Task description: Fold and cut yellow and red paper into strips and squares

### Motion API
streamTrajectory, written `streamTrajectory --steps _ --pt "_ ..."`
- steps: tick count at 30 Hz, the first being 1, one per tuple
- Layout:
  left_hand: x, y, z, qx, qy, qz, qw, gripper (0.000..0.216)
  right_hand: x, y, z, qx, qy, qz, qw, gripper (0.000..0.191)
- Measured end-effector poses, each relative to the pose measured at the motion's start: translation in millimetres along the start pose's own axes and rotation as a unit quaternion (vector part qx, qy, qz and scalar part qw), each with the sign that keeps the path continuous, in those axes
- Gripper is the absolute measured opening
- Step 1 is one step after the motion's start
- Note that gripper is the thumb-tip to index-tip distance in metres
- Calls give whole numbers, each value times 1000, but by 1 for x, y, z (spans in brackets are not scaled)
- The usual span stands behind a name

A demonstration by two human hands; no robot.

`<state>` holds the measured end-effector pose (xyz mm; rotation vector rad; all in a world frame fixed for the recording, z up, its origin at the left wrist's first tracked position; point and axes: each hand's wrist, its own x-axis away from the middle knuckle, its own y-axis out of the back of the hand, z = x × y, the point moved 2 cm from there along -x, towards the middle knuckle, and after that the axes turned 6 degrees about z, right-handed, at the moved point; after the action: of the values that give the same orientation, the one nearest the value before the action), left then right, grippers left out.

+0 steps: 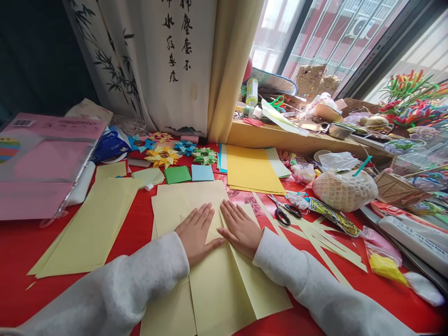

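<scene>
Both of my hands lie flat on pale yellow sheets of paper (pixel 217 294) spread over the red table. My left hand (pixel 199 228), fingers stretched out, presses on the paper left of a long crease. Just right of that crease rests my right hand (pixel 241 226), its fingers extended and its thumb pointing toward the left hand. The top sheet has a raised fold running toward me, and its right flap is partly lifted. More pale yellow sheets lie under it, their edges showing at the left. What the palms cover is hidden.
Scissors (pixel 285 210) with black handles lie right of the paper, near cut yellow strips (pixel 329 245). A stack of yellow cut sheets (pixel 94 224) is at left. Folded paper stars (pixel 163 156), green squares (pixel 178 174) and a golden sheet stack (pixel 254 168) lie behind. Craft clutter lines the right side.
</scene>
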<state>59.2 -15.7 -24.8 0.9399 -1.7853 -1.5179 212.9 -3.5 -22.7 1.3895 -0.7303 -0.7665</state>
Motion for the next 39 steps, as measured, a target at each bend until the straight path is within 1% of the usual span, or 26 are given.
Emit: streamTrajectory --steps 3,5,7,9,10,12,14,16,19,22,27,29,31,32,33,34,35,36,37,38,39 --pt "-2 4 11 -7 7 14 1000 73 -1 2 -5 -31 19 35 999 63" --pt "-5 10 24 -14 52 23 998 76 0 4 -9 -62 27 51 996 62" --pt "-7 15 37 -17 112 28 993 77 1 7 -13 -87 29 62 994 61" --pt "-8 20 46 -10 157 42 987 76 4 9 -15 -89 28 77 993 62" --pt "-8 21 50 -5 168 50 984 75 6 9 -15 -82 27 87 993 64" --pt "-8 22 54 6 171 67 983 72 10 8 -15 -62 29 100 993 68" --pt "-7 23 59 13 147 83 986 71 13 7 -13 -48 30 101 993 71" --pt "-6 22 64 14 99 101 990 74 15 5 -12 -36 29 99 994 72" --pt "-6 21 73 6 32 118 993 85 15 2 -12 -26 32 101 994 74" --pt "-4 23 81 4 -2 136 991 98 15 0 -15 -29 39 104 993 74" --pt "5 35 93 29 -73 228 970 106 15 -2 -20 -48 48 105 992 79" --pt "9 41 97 36 -89 247 964 106 16 -1 -20 -51 50 108 992 79" --pt "10 45 97 39 -89 244 965 105 15 0 -19 -51 50 106 992 78" --pt "9 46 94 39 -87 233 968 102 15 0 -18 -52 50 103 992 78" --pt "6 48 89 38 -81 209 974 96 14 1 -17 -54 49 101 992 77" --pt "3 49 83 35 -75 174 981 87 13 2 -17 -59 49 99 992 75" --pt "0 49 74 29 -68 127 989 78 11 2 -17 -65 48 96 992 73" --pt "-4 49 65 21 -55 64 996 69 9 2 -17 -72 48 92 992 70" --pt "-6 48 55 8 -57 26 998 63 7 3 -17 -78 46 85 992 67" --pt "-8 44 44 -3 -82 24 996 62 5 2 -17 -81 45 75 993 64" --pt "-9 40 35 -6 -100 35 994 64 4 2 -17 -81 43 66 994 61"
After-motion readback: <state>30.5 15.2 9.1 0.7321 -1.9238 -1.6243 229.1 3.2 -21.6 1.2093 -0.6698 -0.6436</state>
